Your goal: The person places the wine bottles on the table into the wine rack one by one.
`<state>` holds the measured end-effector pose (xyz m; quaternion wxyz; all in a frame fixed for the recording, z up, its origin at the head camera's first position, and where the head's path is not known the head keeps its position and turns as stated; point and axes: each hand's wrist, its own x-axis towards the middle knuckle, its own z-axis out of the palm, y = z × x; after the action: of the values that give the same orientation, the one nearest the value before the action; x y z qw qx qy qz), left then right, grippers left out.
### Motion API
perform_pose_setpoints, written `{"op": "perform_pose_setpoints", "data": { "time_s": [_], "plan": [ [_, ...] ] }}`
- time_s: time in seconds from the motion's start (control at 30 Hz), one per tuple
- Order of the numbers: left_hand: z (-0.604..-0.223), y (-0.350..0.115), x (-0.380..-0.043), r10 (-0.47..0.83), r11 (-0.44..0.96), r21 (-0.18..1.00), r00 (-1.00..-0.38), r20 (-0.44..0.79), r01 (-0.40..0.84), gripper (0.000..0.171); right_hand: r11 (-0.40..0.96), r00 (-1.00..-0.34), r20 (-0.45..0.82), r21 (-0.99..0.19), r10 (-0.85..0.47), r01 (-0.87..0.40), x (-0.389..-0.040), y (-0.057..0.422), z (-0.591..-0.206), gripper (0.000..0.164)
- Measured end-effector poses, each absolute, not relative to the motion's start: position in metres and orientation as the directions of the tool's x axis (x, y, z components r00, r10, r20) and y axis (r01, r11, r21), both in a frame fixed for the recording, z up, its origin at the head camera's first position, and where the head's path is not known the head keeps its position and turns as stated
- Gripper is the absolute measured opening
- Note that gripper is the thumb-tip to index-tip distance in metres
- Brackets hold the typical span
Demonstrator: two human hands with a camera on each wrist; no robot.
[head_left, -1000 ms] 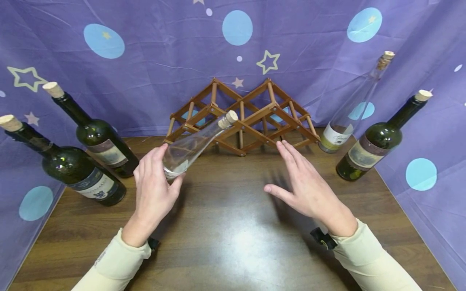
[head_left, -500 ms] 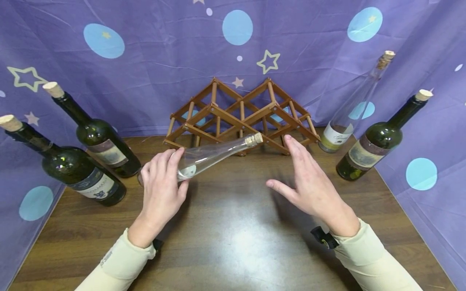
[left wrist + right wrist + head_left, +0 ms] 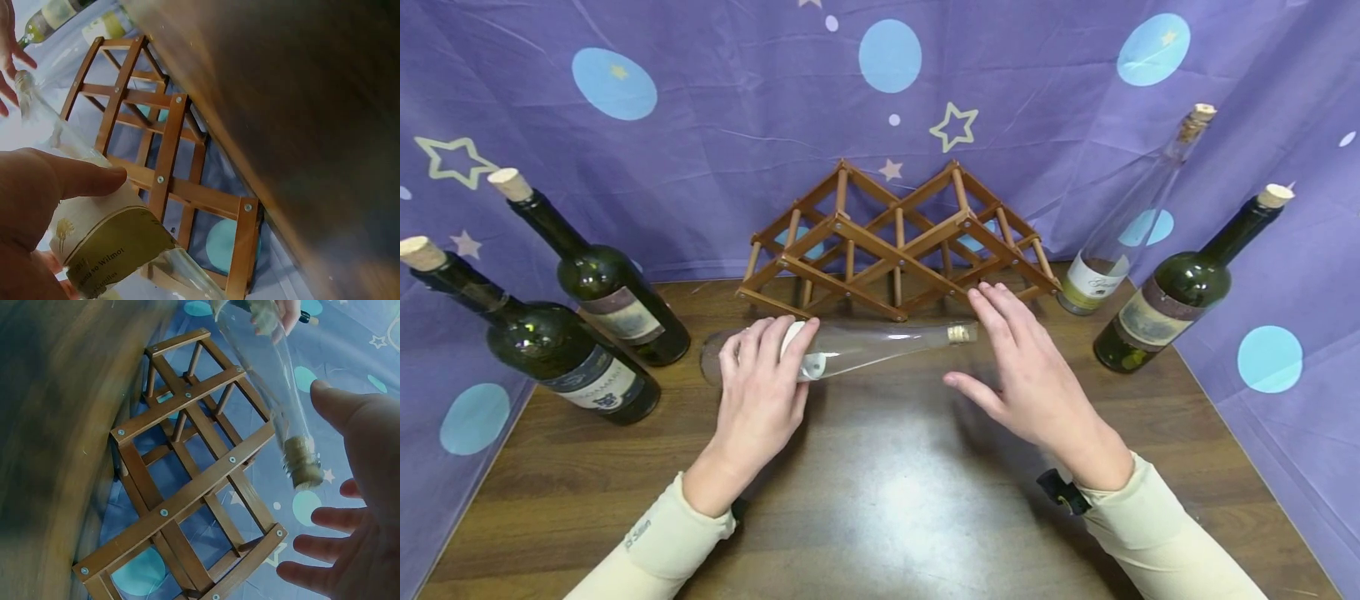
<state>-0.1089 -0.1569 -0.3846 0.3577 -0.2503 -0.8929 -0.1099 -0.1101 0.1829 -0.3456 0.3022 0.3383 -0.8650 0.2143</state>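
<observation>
A clear glass wine bottle [image 3: 880,343] lies nearly level, its neck toward the right, in the grip of my left hand [image 3: 760,383]. The thumb crosses the white and olive label [image 3: 119,250] in the left wrist view; part of the bottle's body is hidden behind the fingers. Its cork [image 3: 960,334] sits close to the fingertips of my right hand [image 3: 1033,387]. That hand is spread and holds nothing, with a gap between thumb and cork [image 3: 301,464] in the right wrist view. Just behind the bottle stands a wooden folding wine rack [image 3: 900,260].
Two dark green corked bottles, one nearer [image 3: 557,350] and one farther [image 3: 613,292], stand at the left. Another clear bottle [image 3: 1093,279] and a green bottle [image 3: 1183,287] stand at the right. A purple patterned cloth [image 3: 737,108] hangs behind the wooden table [image 3: 880,467].
My left hand has turned the bottle from slanting upward to nearly level and shifted it right, bringing the cork close to my right hand. The right hand has moved only slightly.
</observation>
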Motion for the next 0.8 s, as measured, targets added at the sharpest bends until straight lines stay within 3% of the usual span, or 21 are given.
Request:
{"op": "perform_pose_setpoints", "data": {
  "time_s": [0.17, 0.8],
  "plan": [
    [-0.387, -0.149, -0.107, 0.409, 0.840, -0.013, -0.617, 0.672, 0.542, 0.084, 0.673, -0.568, 0.663, -0.128, -0.488, -0.729, -0.112, 0.180, -0.350, 0.091],
    [-0.392, -0.117, -0.104, 0.484, 0.818, -0.110, -0.573, 0.661, 0.564, 0.064, 0.702, -0.592, 0.528, 0.012, -0.609, -0.712, -0.107, 0.169, -0.369, 0.078]
  ]
}}
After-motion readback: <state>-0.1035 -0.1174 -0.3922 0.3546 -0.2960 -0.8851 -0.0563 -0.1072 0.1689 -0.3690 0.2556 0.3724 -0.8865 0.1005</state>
